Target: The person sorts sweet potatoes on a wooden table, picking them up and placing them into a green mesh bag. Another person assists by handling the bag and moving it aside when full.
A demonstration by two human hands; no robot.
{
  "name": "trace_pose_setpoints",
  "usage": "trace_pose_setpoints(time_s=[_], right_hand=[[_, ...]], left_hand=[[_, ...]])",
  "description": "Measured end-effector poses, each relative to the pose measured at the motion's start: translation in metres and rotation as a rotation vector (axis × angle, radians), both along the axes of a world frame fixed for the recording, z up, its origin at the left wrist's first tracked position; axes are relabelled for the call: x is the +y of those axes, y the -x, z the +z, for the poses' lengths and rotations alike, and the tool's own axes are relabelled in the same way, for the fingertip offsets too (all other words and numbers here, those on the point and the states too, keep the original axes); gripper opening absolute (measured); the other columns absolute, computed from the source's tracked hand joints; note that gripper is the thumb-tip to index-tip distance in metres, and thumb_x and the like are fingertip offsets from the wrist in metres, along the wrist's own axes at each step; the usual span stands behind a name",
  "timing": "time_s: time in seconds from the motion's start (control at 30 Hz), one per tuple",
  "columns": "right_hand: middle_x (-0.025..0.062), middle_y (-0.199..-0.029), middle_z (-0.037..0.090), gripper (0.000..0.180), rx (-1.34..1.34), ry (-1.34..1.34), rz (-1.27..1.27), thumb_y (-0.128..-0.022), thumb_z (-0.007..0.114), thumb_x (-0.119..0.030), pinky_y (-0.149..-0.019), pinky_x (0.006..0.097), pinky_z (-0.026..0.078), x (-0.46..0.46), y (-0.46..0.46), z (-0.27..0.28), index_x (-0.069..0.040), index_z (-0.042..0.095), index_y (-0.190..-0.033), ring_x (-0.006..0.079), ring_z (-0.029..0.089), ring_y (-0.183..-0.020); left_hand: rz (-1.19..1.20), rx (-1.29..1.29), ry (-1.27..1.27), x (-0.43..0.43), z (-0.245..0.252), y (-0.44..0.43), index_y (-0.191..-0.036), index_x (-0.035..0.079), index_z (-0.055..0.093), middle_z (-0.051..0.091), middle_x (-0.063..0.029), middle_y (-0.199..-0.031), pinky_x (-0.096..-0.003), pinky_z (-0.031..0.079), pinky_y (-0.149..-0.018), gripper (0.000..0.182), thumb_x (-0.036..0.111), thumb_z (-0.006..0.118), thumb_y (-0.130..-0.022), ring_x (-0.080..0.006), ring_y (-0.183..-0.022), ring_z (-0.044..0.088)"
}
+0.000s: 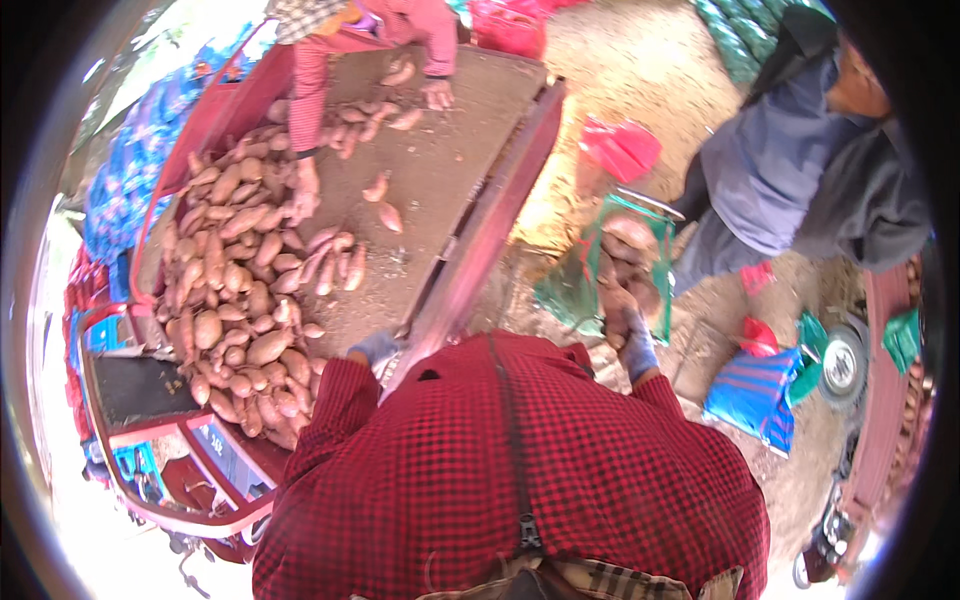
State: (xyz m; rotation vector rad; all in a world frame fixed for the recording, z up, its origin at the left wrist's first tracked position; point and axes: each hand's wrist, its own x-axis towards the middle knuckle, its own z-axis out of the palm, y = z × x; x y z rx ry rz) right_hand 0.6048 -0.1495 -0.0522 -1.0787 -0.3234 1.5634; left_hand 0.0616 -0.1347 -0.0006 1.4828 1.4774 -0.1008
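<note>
My right hand (621,319), with a pale cuff at the wrist, reaches to the near edge of a green mesh bag (562,289) that holds several large sweet potatoes (626,247). Whether its fingers grip one is unclear. My left hand (377,346) lies at the side rail of a red cart bed, its fingers partly hidden by the rail and my sleeve. On the bed, left of that hand, is a big heap of sweet potatoes (247,255). Two loose ones (389,217) lie apart on the bare bed floor.
A co-worker in a red checked sleeve (306,112) has both hands on the cart bed (420,165), one at the heap. Another person in grey-blue clothes (765,172) is beyond the mesh bag. A pink plastic bag (621,148) and a blue striped sack (754,397) lie on the ground.
</note>
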Motion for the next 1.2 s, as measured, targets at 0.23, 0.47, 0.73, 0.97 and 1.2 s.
trace_pose_setpoints(time_s=[0.23,0.47,0.73,0.97,1.2], right_hand=[[0.0067,-0.099,0.066,0.033,-0.138,0.030,0.035,-0.091,0.064,-0.025,-0.063,0.0309,0.053,0.050,0.001,0.027,-0.007,0.058,-0.119,0.0153,0.064,-0.079],[0.0132,-0.113,0.061,0.049,-1.047,0.133,0.223,-0.089,0.067,-0.026,-0.090,0.0371,0.048,0.112,-0.118,-0.090,0.000,0.053,-0.129,0.0270,0.056,-0.106],[0.0181,-0.115,0.062,0.047,-1.403,-0.395,0.460,-0.076,0.075,-0.030,-0.099,0.0420,0.043,0.065,0.065,-0.019,-0.006,0.063,-0.114,0.0357,0.056,-0.112],[0.0171,-0.119,0.061,0.041,-1.360,-0.308,0.833,-0.079,0.072,-0.024,-0.096,0.0400,0.046,0.040,0.111,0.030,-0.006,0.064,-0.115,0.0338,0.058,-0.112],[0.0112,-0.109,0.066,0.042,-1.192,0.240,0.867,-0.083,0.071,-0.024,-0.080,0.0330,0.051,0.016,0.105,0.023,-0.004,0.062,-0.119,0.0222,0.063,-0.094]], left_hand=[[0.652,-0.094,-0.005,-0.198,-0.147,0.108,-0.124,0.005,0.058,0.055,-0.0025,-0.074,-0.0281,0.043,-0.055,0.036,0.022,0.060,-0.092,-0.0108,-0.058,0.048],[0.774,-0.063,0.323,-0.179,-0.080,0.076,-0.138,0.012,0.048,0.052,-0.0018,-0.077,-0.0295,0.046,-0.055,0.048,0.020,0.060,-0.093,-0.0121,-0.061,0.049],[0.950,-0.028,0.311,-0.136,-0.085,0.051,-0.146,0.006,0.036,0.063,-0.0145,-0.107,-0.0357,0.050,-0.063,0.069,0.023,0.068,-0.087,-0.0198,-0.076,0.061],[0.707,0.013,-0.235,0.066,-0.125,0.066,-0.135,0.007,0.051,0.061,-0.0258,-0.123,-0.0422,0.048,-0.095,0.062,0.034,0.065,-0.082,-0.0373,-0.113,0.060],[0.703,0.226,-0.348,0.260,-0.134,0.040,-0.126,0.006,0.056,0.059,-0.0227,-0.127,-0.0461,0.046,-0.098,0.059,0.035,0.071,-0.076,-0.0399,-0.118,0.055]])
